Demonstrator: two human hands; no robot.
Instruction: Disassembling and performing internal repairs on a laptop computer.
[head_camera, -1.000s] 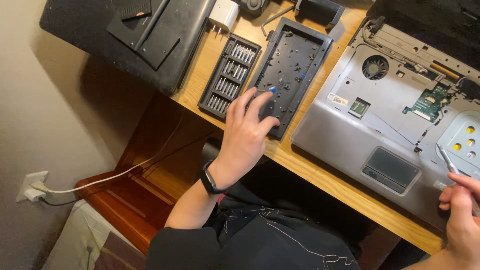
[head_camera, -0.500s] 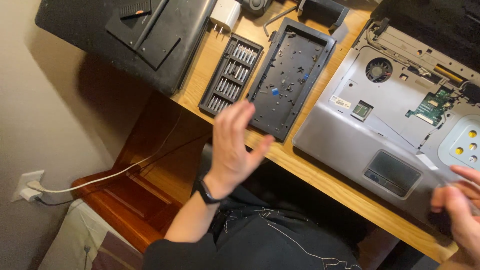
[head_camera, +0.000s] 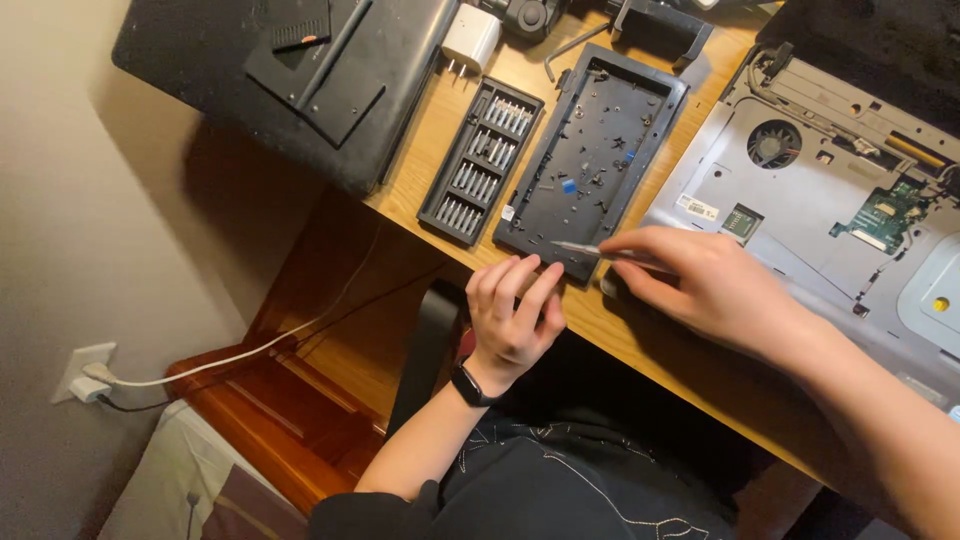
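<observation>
Head view: right hand (head_camera: 700, 285) pinches screwdriver (head_camera: 600, 250), tip over near end of black tray (head_camera: 600, 150). Left hand (head_camera: 515, 315) empty, fingers loosely spread, touching tray's near corner at desk (head_camera: 440, 120) edge. Risk: nudged tray slides off, scattering screws.

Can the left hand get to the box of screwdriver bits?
Probably yes. The left hand rests at the desk edge, and the bit box lies just beyond it with nothing between them.
</observation>
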